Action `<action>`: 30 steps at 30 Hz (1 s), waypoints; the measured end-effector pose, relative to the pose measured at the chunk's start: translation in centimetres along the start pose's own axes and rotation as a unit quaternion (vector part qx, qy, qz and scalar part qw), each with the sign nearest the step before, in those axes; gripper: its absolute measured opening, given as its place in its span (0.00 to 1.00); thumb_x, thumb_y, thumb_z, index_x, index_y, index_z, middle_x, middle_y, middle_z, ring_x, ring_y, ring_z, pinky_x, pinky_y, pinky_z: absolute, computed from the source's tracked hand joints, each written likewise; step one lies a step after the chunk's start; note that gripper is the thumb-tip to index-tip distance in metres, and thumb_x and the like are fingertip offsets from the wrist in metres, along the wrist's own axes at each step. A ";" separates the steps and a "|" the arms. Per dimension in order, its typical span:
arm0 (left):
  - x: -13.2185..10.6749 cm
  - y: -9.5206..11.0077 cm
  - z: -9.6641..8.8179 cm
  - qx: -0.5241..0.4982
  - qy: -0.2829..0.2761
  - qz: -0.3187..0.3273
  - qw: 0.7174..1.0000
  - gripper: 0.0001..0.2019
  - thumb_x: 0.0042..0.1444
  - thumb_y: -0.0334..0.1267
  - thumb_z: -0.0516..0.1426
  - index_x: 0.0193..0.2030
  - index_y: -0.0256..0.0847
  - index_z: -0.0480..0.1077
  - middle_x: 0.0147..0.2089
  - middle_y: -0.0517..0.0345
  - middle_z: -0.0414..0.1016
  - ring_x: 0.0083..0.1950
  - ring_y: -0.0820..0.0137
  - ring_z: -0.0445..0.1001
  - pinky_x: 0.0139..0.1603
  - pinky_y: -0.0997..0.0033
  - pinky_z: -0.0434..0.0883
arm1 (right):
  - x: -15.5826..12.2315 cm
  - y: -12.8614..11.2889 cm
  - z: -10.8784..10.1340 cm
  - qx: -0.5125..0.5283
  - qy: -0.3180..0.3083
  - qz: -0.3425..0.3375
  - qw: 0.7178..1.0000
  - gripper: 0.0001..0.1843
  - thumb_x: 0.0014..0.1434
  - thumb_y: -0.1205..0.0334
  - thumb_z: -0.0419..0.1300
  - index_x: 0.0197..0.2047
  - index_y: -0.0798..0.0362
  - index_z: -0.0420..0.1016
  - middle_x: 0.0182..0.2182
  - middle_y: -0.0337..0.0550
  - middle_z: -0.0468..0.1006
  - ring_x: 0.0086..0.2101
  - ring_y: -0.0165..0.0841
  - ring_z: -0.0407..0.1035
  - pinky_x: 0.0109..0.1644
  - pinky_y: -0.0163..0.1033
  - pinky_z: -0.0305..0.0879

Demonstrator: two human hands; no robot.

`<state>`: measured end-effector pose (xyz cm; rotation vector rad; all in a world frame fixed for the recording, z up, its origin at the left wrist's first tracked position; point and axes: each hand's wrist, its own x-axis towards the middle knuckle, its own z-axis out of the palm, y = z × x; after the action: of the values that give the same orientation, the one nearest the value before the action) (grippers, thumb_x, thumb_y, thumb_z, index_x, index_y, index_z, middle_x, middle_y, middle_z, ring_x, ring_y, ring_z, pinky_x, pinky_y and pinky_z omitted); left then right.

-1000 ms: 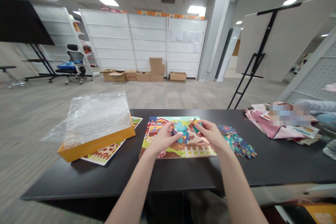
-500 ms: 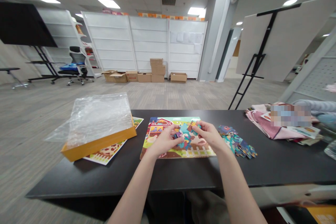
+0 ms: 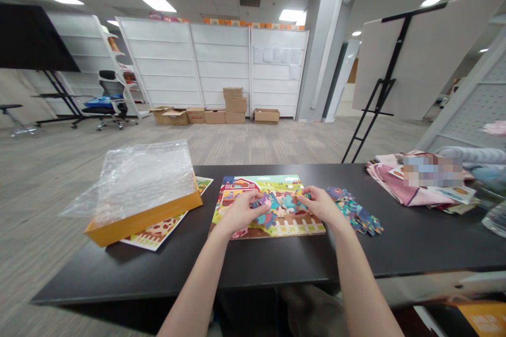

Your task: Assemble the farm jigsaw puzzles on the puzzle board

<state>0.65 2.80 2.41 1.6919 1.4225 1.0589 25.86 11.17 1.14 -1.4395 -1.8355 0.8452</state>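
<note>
Two hands over puzzle board (image 3: 301,229): left hand (image 3: 239,213), right hand (image 3: 322,206), fingers together, resting on pieces (image 3: 285,202) mid-board, can't tell if pinching. Pieces light, stiff card, easiest gripped by edges. Loose pile (image 3: 354,214) just right of board.

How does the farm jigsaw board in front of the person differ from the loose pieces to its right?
The colourful farm-scene jigsaw board is one flat rectangle showing a red barn; the loose blue-and-teal jigsaw pieces form a scattered heap. The board is much larger than the heap and has straight edges, unlike the heap's ragged outline. Both lie on the black table.
</note>
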 end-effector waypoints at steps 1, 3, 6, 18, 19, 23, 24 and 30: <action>0.0 0.1 0.0 0.006 -0.003 0.002 1.000 0.18 0.52 0.53 0.63 0.37 0.38 0.74 0.39 0.54 0.77 0.40 0.64 0.76 0.41 0.68 0.72 | 0.0 0.0 -0.1 -0.041 0.005 -0.005 0.999 0.12 0.51 0.53 0.63 0.33 0.53 0.74 0.19 0.37 0.73 0.20 0.30 0.65 0.24 0.34 0.56; 0.0 0.3 0.0 0.014 -0.008 0.000 1.000 0.18 0.52 0.54 0.63 0.37 0.39 0.74 0.36 0.56 0.76 0.37 0.65 0.74 0.38 0.69 0.71 | -0.1 0.1 -0.4 -0.110 0.011 -0.011 0.994 0.09 0.52 0.56 0.62 0.33 0.53 0.76 0.21 0.39 0.75 0.23 0.32 0.67 0.27 0.35 0.58; -0.1 0.7 0.0 0.027 -0.004 -0.005 1.000 0.19 0.53 0.55 0.62 0.36 0.39 0.75 0.35 0.56 0.77 0.36 0.65 0.74 0.36 0.70 0.69 | -0.3 0.2 -1.1 -0.170 0.005 -0.003 0.985 0.09 0.53 0.57 0.62 0.34 0.54 0.78 0.23 0.42 0.77 0.25 0.33 0.69 0.29 0.35 0.58; 0.0 1.3 0.2 0.033 0.000 0.003 0.999 0.17 0.51 0.53 0.63 0.33 0.38 0.76 0.31 0.58 0.75 0.33 0.67 0.72 0.32 0.73 0.66 | -1.4 -1.7 -2.1 -0.157 0.086 -0.047 0.983 0.12 0.54 0.55 0.63 0.37 0.54 0.78 0.40 0.54 0.80 0.40 0.43 0.75 0.43 0.43 0.67; 0.0 1.2 0.3 0.034 -0.003 0.005 0.999 0.17 0.51 0.53 0.63 0.33 0.38 0.76 0.31 0.58 0.75 0.33 0.67 0.72 0.32 0.72 0.66 | -1.4 -2.3 -1.8 -0.108 0.083 -0.067 0.988 0.12 0.56 0.55 0.61 0.38 0.54 0.77 0.40 0.53 0.80 0.39 0.42 0.75 0.44 0.44 0.68; 0.1 1.0 0.9 0.016 -0.034 0.016 0.999 0.18 0.52 0.52 0.63 0.38 0.39 0.78 0.30 0.59 0.75 0.30 0.69 0.70 0.30 0.72 0.64 | -1.9 -4.3 0.1 0.080 -0.078 -0.120 0.986 0.17 0.59 0.50 0.60 0.45 0.53 0.77 0.38 0.46 0.81 0.36 0.36 0.75 0.38 0.39 0.70; 0.0 1.0 1.0 0.006 -0.043 0.019 0.999 0.17 0.53 0.52 0.63 0.39 0.39 0.78 0.31 0.59 0.75 0.30 0.69 0.70 0.30 0.72 0.64 | -2.0 -4.6 0.7 0.096 -0.112 -0.138 0.979 0.17 0.58 0.51 0.62 0.46 0.53 0.77 0.39 0.45 0.81 0.36 0.36 0.74 0.38 0.39 0.70; 0.1 1.1 0.7 0.024 -0.015 0.007 1.000 0.17 0.52 0.50 0.63 0.40 0.38 0.77 0.30 0.60 0.75 0.27 0.71 0.69 0.28 0.73 0.64 | -1.7 -4.4 1.3 0.154 -0.109 -0.113 0.976 0.15 0.54 0.52 0.65 0.40 0.53 0.76 0.30 0.41 0.79 0.29 0.32 0.72 0.33 0.37 0.68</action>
<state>1.76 2.71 3.05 1.7471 1.4295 1.0089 22.65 8.56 3.77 -0.9570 -1.8814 1.1470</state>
